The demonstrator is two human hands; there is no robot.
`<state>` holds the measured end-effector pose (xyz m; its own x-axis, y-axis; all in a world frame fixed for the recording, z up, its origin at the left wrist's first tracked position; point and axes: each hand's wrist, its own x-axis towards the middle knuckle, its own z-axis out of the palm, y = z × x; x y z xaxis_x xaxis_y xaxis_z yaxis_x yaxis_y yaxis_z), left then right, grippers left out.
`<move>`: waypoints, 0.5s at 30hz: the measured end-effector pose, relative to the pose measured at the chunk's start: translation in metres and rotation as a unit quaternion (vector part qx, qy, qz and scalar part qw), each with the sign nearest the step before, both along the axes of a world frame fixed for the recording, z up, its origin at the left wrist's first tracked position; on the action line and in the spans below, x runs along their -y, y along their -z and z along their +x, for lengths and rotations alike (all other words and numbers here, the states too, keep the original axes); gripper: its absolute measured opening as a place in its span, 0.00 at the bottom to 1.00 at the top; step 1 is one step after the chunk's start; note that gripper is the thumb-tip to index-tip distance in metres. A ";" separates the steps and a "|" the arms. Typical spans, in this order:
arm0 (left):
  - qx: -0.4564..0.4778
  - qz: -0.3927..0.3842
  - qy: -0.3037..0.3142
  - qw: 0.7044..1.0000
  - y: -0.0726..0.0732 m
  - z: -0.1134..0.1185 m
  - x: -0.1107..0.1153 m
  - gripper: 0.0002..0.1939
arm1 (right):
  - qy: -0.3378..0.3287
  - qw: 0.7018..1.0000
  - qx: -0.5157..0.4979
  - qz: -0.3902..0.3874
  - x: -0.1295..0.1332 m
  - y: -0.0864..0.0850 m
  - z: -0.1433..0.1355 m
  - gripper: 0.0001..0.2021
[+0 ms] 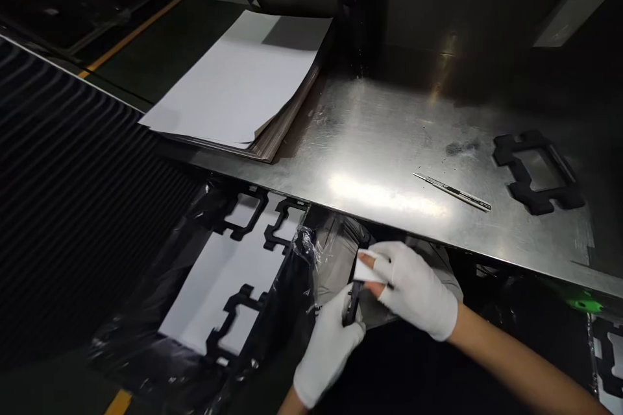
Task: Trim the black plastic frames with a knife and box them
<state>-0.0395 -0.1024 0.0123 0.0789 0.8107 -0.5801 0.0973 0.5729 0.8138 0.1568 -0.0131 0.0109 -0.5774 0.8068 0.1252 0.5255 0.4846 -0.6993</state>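
In a white glove, my left hand [329,345] grips a black frame-shaped part [351,308], seen nearly edge-on in front of my lap. My right hand [413,286], gloved with the thumb and a fingertip bare, pinches a small white piece [366,270] against the upper end of that part. Whether the piece is paper or cloth I cannot tell. A matching black frame [523,175] lies on the metal table at the right. Left of it rests a slim utility knife [452,192].
A thick stack of white sheets [233,78] sits on the metal table [360,142] at the left. Below the table edge, a plastic-lined box [146,350] holds several black frames [233,318] on a white sheet [219,272]. More frames [608,356] show at the lower right.
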 end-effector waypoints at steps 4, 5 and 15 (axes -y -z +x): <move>-0.050 0.011 0.029 0.998 -0.004 -0.002 -0.003 0.11 | 0.041 0.999 0.010 -0.005 0.000 -0.003 -0.001 0.20; -0.055 0.016 0.032 0.998 -0.004 -0.003 -0.003 0.12 | 0.057 0.998 0.014 -0.001 0.000 -0.004 -0.002 0.21; -0.037 0.016 0.028 0.999 0.004 -0.013 0.005 0.13 | 0.012 1.000 0.013 0.011 0.005 -0.006 -0.013 0.21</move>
